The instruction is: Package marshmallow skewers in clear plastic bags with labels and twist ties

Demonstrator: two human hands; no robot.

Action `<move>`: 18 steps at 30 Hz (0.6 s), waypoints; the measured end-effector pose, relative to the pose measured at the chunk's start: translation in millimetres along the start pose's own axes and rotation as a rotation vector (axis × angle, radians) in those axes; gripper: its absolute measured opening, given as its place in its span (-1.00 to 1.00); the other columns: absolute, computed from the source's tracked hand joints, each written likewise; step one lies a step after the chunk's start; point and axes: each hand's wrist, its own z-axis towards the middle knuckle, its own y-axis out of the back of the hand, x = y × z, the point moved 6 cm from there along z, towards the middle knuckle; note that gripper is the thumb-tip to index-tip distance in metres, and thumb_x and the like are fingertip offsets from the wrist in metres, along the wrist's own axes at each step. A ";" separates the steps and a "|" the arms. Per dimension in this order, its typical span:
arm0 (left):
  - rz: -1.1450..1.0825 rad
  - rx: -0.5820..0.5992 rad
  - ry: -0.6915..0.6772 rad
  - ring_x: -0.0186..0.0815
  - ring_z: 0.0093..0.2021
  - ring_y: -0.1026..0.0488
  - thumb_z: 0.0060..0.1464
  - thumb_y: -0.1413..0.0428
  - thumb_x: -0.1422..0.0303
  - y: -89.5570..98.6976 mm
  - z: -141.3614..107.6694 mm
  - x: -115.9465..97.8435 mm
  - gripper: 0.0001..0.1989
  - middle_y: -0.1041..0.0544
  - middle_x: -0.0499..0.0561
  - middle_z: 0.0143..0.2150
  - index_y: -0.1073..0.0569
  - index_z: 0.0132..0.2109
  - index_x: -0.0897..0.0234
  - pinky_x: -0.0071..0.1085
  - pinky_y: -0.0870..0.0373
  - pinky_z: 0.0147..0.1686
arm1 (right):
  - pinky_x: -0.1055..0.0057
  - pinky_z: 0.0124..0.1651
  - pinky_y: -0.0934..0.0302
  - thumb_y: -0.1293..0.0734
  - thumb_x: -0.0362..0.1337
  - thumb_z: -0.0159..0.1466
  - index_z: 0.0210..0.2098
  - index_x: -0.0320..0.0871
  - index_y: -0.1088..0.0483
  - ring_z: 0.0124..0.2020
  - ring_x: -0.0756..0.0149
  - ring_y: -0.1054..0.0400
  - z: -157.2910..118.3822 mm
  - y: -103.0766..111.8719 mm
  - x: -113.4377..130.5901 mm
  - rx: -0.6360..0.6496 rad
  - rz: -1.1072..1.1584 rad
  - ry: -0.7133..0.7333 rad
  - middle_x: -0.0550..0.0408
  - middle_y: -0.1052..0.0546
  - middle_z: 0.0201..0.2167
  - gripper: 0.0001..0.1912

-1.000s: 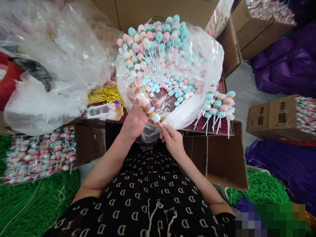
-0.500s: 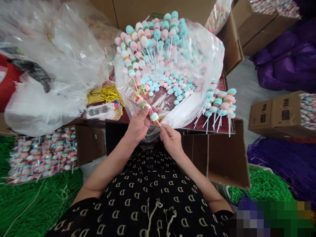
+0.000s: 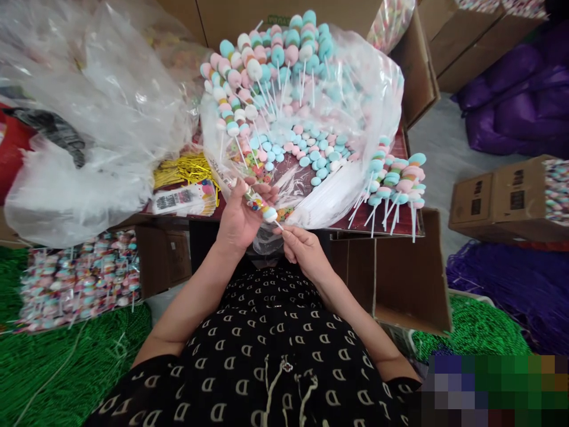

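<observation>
A candy skewer (image 3: 269,214) on a white stick lies slanted between my hands at the table's front edge, partly inside a clear printed wrapper. My left hand (image 3: 239,222) holds its upper part loosely between thumb and fingers, which hide some of it. Pinched in the fingertips of my right hand (image 3: 306,249) is the lower end of the stick. Just beyond are loose pink, white and blue candies (image 3: 317,155), ring-shaped gummies (image 3: 258,172) and a bundle of white sticks (image 3: 335,193). Flat printed wrappers (image 3: 180,200) and gold twist ties (image 3: 186,170) lie left of my left hand.
Finished-looking candy skewers (image 3: 278,56) are heaped at the back in a large plastic bag (image 3: 382,89). More skewers (image 3: 395,178) lie at the table's right edge. A box of wrapped skewers (image 3: 84,279) stands lower left, an open carton (image 3: 409,279) lower right.
My left hand has shifted left and its fingers have loosened and spread around the wrapped skewer. The skewer and my right hand have moved slightly left. The view has shifted a little.
</observation>
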 end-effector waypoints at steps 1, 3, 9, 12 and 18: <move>-0.002 -0.020 0.009 -0.18 -0.07 -0.70 0.19 -0.30 0.00 0.1 -1.3 4.3 -0.65 -0.66 -0.06 -0.34 -0.49 -0.13 0.17 -0.29 -0.62 -0.08 | 0.48 -0.57 0.04 -0.36 0.09 0.37 -0.10 -0.16 -0.61 -0.67 0.49 -0.03 0.3 1.4 3.2 -0.044 -0.087 0.058 0.35 -0.20 -0.71 -0.56; -0.006 -0.051 0.040 -0.20 -0.11 -0.70 0.23 -0.28 0.02 -0.5 -4.8 12.0 -0.66 -0.63 -0.08 -0.39 -0.47 -0.18 0.19 -0.30 -0.62 -0.06 | 0.45 -0.51 -0.09 -0.35 0.04 0.38 -0.09 -0.15 -0.62 -0.62 0.44 -0.14 -0.5 2.5 11.1 -0.122 -0.274 0.182 0.29 -0.29 -0.67 -0.59; -0.009 -0.035 0.098 -0.19 -0.10 -0.71 0.35 -0.16 0.05 -1.6 -13.2 22.5 -0.66 -0.62 -0.05 -0.42 -0.49 -0.24 0.23 -0.27 -0.62 0.02 | 0.45 -0.54 -0.07 -0.38 0.04 0.35 -0.17 -0.13 -0.60 -0.67 0.46 -0.08 1.4 -3.4 9.7 -0.116 -0.132 0.141 0.32 -0.25 -0.70 -0.64; -0.002 0.014 0.130 -0.15 -0.04 -0.71 0.34 -0.16 0.00 -0.9 -14.8 21.7 -0.62 -0.66 -0.01 -0.36 -0.52 -0.21 0.24 -0.25 -0.63 0.02 | 0.49 -0.64 0.10 -0.42 0.09 0.31 -0.21 -0.13 -0.54 -0.75 0.52 0.12 4.6 -14.6 -1.3 0.027 0.213 -0.045 0.44 -0.09 -0.77 -0.62; -0.059 0.026 0.049 -0.12 0.09 -0.67 0.25 -0.25 0.04 2.4 -6.6 0.4 -0.63 -0.72 0.05 -0.05 -0.53 0.05 0.16 -0.23 -0.62 0.03 | 0.51 -0.63 0.17 -0.44 0.14 0.29 -0.20 -0.15 -0.54 -0.73 0.54 0.11 3.5 -15.6 -6.7 0.078 0.176 -0.081 0.43 -0.14 -0.76 -0.55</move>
